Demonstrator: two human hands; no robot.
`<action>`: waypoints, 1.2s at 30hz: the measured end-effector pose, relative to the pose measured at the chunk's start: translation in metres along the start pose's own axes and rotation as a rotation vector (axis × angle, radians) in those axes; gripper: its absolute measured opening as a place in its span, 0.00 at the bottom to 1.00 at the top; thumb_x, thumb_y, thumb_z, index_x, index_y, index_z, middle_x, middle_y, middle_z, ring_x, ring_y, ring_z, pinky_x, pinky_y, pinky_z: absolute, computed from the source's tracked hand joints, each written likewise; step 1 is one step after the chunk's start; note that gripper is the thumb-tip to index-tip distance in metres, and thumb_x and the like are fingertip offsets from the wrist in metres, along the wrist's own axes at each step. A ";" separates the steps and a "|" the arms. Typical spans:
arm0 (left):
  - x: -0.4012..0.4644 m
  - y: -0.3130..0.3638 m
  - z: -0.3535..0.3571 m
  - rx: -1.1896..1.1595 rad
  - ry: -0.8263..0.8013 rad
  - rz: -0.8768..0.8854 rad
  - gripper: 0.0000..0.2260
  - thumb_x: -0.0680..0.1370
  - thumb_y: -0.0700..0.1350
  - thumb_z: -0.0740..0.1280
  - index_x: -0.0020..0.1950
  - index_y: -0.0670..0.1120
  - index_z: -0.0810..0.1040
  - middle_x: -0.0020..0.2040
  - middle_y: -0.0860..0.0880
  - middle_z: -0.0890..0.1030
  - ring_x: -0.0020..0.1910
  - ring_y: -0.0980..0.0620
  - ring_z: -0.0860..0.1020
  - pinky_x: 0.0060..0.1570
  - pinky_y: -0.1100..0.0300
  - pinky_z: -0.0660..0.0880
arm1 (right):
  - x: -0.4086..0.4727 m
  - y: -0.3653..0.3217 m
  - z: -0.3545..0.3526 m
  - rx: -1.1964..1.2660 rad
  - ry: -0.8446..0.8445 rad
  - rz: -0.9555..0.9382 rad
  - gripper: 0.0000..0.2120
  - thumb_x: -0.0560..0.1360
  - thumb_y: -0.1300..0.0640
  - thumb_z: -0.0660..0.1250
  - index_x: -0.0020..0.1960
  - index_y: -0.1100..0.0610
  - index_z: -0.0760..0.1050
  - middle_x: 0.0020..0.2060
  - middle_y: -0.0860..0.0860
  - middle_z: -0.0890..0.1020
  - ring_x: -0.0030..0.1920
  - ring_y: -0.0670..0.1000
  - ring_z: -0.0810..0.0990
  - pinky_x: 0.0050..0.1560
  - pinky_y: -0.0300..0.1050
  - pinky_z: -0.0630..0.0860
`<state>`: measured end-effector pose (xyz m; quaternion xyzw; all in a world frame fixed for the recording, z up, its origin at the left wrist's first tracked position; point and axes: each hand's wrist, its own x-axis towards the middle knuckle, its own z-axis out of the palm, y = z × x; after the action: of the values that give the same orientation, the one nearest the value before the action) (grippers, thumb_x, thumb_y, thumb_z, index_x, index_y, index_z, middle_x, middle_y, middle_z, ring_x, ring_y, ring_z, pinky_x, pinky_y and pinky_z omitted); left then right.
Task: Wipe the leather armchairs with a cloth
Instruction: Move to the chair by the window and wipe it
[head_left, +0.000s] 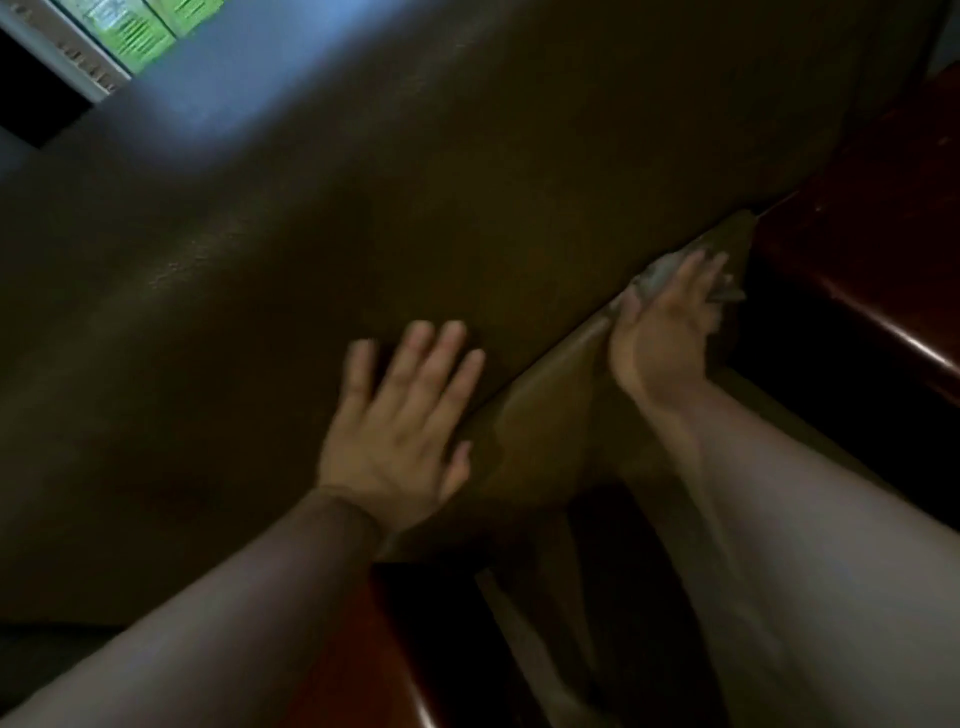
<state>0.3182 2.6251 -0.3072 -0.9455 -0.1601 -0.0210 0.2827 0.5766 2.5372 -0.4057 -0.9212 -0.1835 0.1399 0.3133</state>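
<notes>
We are seeing the cloth (670, 278) as a pale grey bunch lying against the lower leather panel of the armchair (363, 234), just below the seam where the large dark brown cushion meets that panel. Its shape is too crumpled and blurred for us to name a long axis, though it is sitting along the seam, which is running diagonally from lower left to upper right. The right hand (665, 327) is pressing on the cloth with its fingers extended up along the seam; we cannot tell whether the grip is closing around the fabric or only pushing it flat. The left hand (400, 421) is resting flat on the cushion with all 5 fingers spread and straight, holding nothing. Glossy reddish wooden frame (857, 249) is showing at the right, and a bright window (130, 31) is sitting at the upper left.
</notes>
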 end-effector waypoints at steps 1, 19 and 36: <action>0.021 0.015 0.002 0.007 -0.009 0.056 0.40 0.78 0.62 0.63 0.86 0.47 0.55 0.86 0.44 0.48 0.85 0.42 0.46 0.79 0.41 0.29 | -0.001 -0.005 0.001 0.032 0.048 0.016 0.37 0.85 0.43 0.51 0.84 0.61 0.40 0.83 0.61 0.41 0.82 0.68 0.48 0.80 0.66 0.55; 0.077 0.040 0.067 0.314 0.130 0.205 0.37 0.83 0.66 0.50 0.87 0.47 0.53 0.86 0.36 0.49 0.84 0.33 0.42 0.81 0.37 0.35 | -0.016 0.044 0.010 0.104 -0.016 -0.335 0.35 0.84 0.42 0.51 0.85 0.58 0.45 0.84 0.56 0.43 0.84 0.60 0.45 0.81 0.58 0.50; 0.079 0.041 0.075 0.272 0.232 0.262 0.32 0.83 0.64 0.53 0.85 0.53 0.61 0.84 0.35 0.57 0.84 0.31 0.46 0.81 0.36 0.40 | 0.006 0.093 0.046 0.507 0.016 -0.029 0.43 0.82 0.34 0.47 0.84 0.62 0.40 0.84 0.60 0.45 0.84 0.56 0.43 0.81 0.39 0.39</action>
<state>0.4018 2.6563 -0.3820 -0.9027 -0.0036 -0.0711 0.4243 0.5879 2.4949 -0.5002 -0.8115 -0.1535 0.1696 0.5377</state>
